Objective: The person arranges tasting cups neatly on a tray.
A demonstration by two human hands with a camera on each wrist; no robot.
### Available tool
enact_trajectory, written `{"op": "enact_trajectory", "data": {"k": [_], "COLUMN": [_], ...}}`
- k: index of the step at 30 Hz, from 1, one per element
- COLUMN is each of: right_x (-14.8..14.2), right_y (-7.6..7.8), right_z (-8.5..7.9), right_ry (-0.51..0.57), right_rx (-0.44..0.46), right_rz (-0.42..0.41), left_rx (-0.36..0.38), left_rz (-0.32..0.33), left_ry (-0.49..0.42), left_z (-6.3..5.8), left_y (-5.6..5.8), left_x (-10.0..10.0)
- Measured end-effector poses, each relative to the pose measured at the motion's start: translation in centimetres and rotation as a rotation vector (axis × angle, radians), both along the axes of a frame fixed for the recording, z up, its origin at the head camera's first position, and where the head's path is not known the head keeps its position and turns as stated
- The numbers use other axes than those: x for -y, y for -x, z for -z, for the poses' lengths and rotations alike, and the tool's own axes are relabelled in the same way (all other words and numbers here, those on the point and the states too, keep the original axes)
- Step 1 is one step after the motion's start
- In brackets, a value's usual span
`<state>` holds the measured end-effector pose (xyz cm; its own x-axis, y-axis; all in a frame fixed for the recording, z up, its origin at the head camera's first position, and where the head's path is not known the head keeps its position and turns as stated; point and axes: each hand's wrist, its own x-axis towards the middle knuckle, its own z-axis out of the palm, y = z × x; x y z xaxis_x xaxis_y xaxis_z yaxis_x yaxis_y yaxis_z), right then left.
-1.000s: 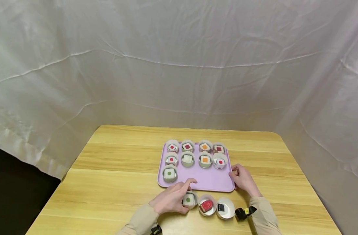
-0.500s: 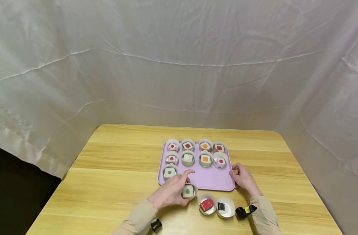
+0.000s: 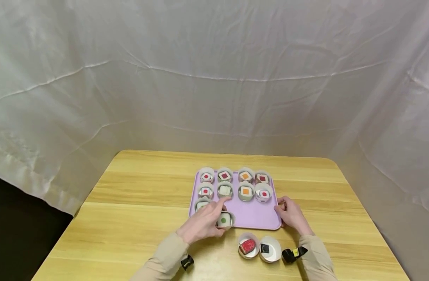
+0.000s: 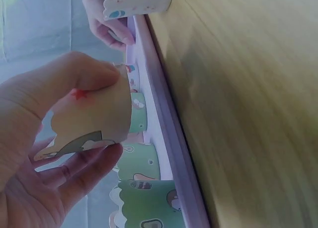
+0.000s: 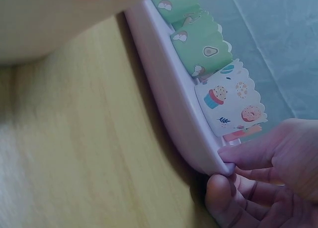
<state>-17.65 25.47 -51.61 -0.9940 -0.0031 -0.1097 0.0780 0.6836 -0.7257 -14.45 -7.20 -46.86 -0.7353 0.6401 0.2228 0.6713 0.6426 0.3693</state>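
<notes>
My left hand [image 3: 204, 223] grips a paper baking cup [image 3: 225, 221] by its sides. In it sits a white square piece with a green dot. The left wrist view shows this cup [image 4: 94, 114] between thumb and fingers, raised by the front rim of the lilac tray [image 3: 256, 216]. My right hand [image 3: 291, 214] pinches the tray's right edge; in the right wrist view the thumb [image 5: 248, 151] lies on the rim, with fingers curled below. Several filled cups stand in rows on the tray, among them a green-dot cup [image 3: 201, 203], partly hidden by my left hand.
In front of the tray, side by side on the wooden table [image 3: 137, 226], stand a cup with a red piece [image 3: 247, 246] and a cup with a black piece [image 3: 270, 249]. Pale cloth [image 3: 214, 97] hangs behind and beside the table.
My left hand has lifted the green-dot cup from the table in front of the tray and carried it forward to the tray's front edge. The right hand stays on the tray's edge.
</notes>
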Motion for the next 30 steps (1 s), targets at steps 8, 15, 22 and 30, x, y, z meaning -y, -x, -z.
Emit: {"op": "enact_trajectory", "data": {"k": [8,15,22,30], "right_x": [0.0,0.0,0.0,0.0], "right_y": [0.0,0.0,-0.1,0.0], "right_z": [0.4,0.3,0.3,0.3], "right_ry": [0.012,0.007,0.001,-0.001], "right_rx": [-0.017,-0.03,-0.029,-0.025], "right_rz": [0.004,-0.001,0.004,0.007], "left_rx": [-0.041,-0.095,-0.094,-0.117], "left_rz": [-0.016,-0.014,-0.002,-0.001], "left_ry": [0.017,0.035,0.045,0.066], "left_z": [0.2,0.2,0.3,0.9], "left_y": [0.7,1.2,1.7,2.4], "left_x": [-0.1,-0.2,-0.5,-0.8]}}
